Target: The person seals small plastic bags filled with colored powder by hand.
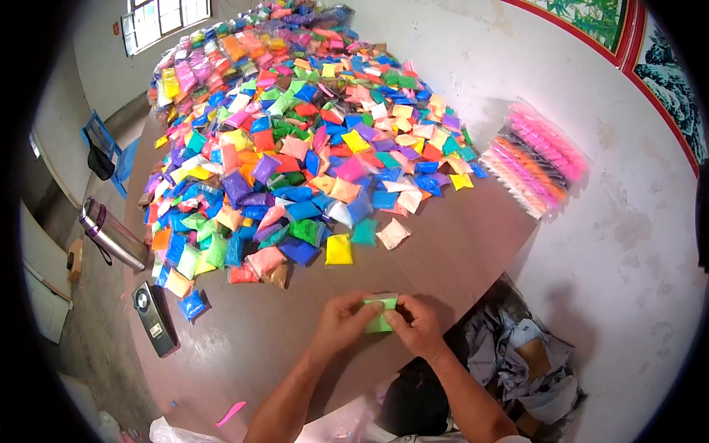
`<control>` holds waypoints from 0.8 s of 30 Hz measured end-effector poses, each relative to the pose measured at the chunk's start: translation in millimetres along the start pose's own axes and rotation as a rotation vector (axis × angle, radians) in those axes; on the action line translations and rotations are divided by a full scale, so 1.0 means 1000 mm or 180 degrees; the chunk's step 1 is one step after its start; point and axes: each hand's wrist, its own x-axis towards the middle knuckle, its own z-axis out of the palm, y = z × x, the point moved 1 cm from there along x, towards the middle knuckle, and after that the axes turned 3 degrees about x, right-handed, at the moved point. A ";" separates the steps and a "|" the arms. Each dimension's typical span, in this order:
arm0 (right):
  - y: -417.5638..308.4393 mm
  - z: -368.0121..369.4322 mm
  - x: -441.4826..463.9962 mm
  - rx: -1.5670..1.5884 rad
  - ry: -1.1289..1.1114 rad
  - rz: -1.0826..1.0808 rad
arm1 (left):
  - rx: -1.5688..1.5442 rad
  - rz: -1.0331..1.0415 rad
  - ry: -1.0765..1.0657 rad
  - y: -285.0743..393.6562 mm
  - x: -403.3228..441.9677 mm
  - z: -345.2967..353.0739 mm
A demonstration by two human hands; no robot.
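Both hands are together over the near part of the brown table [317, 354]. A small light-green packet [380, 322] is held between them, upright to my view, with a clear strip along its top edge. My left hand [347, 317] grips its left side, thumb across the front. My right hand [415, 325] pinches the right side, its thumb close to the other. Beyond the hands lie a yellow packet [339, 249] and a pale peach packet [393, 234], at the near edge of a large heap of colourful packets [295, 148].
A steel flask [114, 235] and a dark phone-like device [153, 321] stand at the left. A pink plastic knife-shaped piece [231, 413] lies near the front edge. Bundled bright packs [533, 159] rest against the right wall. Crumpled wrapping [528, 362] fills a spot below right.
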 end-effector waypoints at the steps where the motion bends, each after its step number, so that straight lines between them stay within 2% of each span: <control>1: 0.001 0.002 0.001 -0.0038 -0.0035 -0.0166 | -0.0055 0.0004 0.0038 0.002 0.000 0.000; 3: -0.004 0.005 0.002 -0.0056 -0.0072 -0.0344 | -0.0090 0.0011 0.0084 0.011 0.000 0.000; 5: -0.011 0.001 -0.001 0.0488 0.0004 0.0186 | 0.0001 -0.0084 0.0096 0.016 0.002 0.005; 11: -0.012 0.001 -0.001 0.0174 -0.0139 -0.0156 | -0.0057 -0.0070 0.0121 0.010 0.000 -0.001; 14: -0.016 0.006 -0.003 0.0687 0.0188 -0.0001 | -0.0200 -0.0007 0.0101 0.007 0.001 -0.003; 18: -0.009 0.001 -0.002 0.0573 0.0103 -0.0075 | 0.0020 0.0128 -0.0011 -0.001 0.004 0.000; 21: -0.006 -0.002 -0.002 0.0342 0.0347 -0.0079 | -0.0168 -0.0077 -0.0090 0.007 0.001 0.008; 24: -0.003 0.000 -0.003 0.0376 0.0548 -0.0116 | 0.0330 -0.0319 -0.0135 0.009 -0.001 0.010</control>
